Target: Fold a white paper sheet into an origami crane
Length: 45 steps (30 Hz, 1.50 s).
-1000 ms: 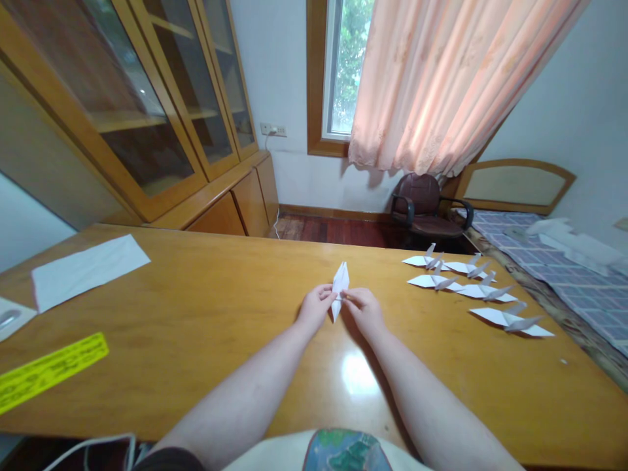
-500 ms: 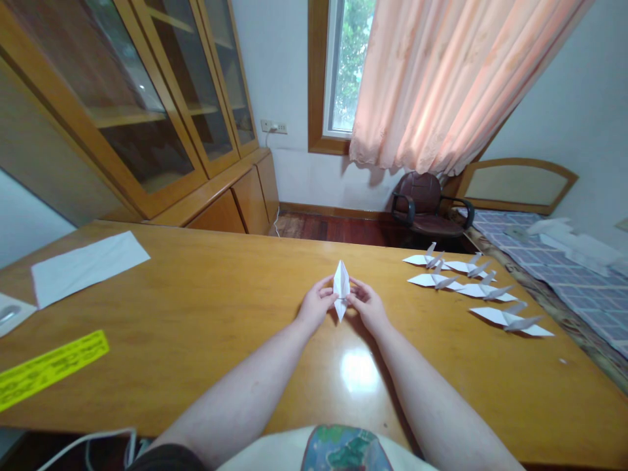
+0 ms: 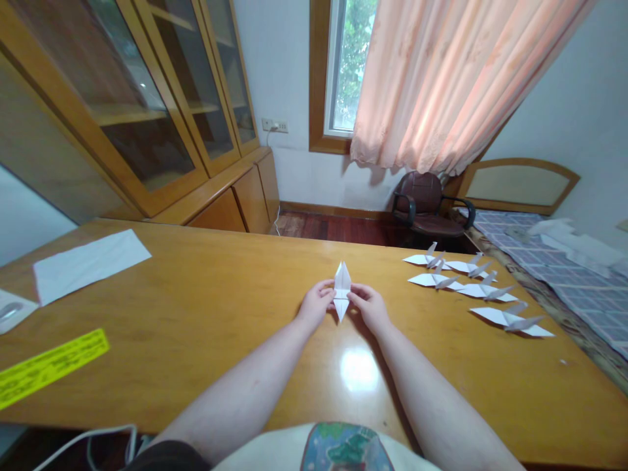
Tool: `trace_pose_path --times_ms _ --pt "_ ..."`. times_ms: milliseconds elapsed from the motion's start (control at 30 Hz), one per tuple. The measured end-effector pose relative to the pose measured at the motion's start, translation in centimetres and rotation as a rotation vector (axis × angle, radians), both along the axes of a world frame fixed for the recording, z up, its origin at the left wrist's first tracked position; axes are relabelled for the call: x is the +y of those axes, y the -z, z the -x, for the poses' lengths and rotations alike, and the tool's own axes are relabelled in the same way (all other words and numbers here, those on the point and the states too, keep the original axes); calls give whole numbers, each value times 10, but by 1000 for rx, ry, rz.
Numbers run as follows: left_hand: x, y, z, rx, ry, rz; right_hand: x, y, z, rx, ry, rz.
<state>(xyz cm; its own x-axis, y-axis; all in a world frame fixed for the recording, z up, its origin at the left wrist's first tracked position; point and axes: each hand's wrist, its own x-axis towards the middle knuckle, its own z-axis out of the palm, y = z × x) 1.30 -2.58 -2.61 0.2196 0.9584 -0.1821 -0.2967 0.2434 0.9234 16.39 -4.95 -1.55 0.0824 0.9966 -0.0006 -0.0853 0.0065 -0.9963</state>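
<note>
A folded piece of white origami paper (image 3: pixel 342 291), long and diamond-shaped with a crease across its middle, is held upright over the wooden desk. Its upper end shows two points slightly apart. My left hand (image 3: pixel 316 304) pinches its left edge with thumb and fingers. On the opposite edge, my right hand (image 3: pixel 369 306) grips it the same way. Several finished white paper cranes stand at the right of the desk, the nearest paper crane (image 3: pixel 510 320) lying closest to my right arm.
The desk (image 3: pixel 220 294) bears a white sheet of paper (image 3: pixel 93 265) at far left, with a yellow printed strip (image 3: pixel 53 367) nearer me. A glass-door cabinet (image 3: pixel 196 118) stands behind left. Beyond the desk are an office chair (image 3: pixel 426 203) and a bed (image 3: pixel 530 242).
The two points at the top of the folded paper have parted slightly, and its front face now looks flatter. Both hands stay at nearly the same spot.
</note>
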Motion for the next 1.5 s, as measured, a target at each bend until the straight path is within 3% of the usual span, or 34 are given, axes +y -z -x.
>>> trace_pose_path --times_ms 233,500,700,1067,1200,1500 --pt "1 4 -1 29 -19 -10 -1 -4 -2 -82 18 59" --pt "-1 -3 1 52 19 12 -3 -7 -2 -96 24 46" --pt "-1 0 0 145 17 -76 -2 -2 -1 -103 1 58" --pt "1 7 0 200 -9 -166 2 -1 2 62 12 48" --pt "1 9 1 184 -4 -163 0 0 2 -15 -67 97" --pt "1 9 1 195 13 -174 -2 -4 -1 -196 -41 117"
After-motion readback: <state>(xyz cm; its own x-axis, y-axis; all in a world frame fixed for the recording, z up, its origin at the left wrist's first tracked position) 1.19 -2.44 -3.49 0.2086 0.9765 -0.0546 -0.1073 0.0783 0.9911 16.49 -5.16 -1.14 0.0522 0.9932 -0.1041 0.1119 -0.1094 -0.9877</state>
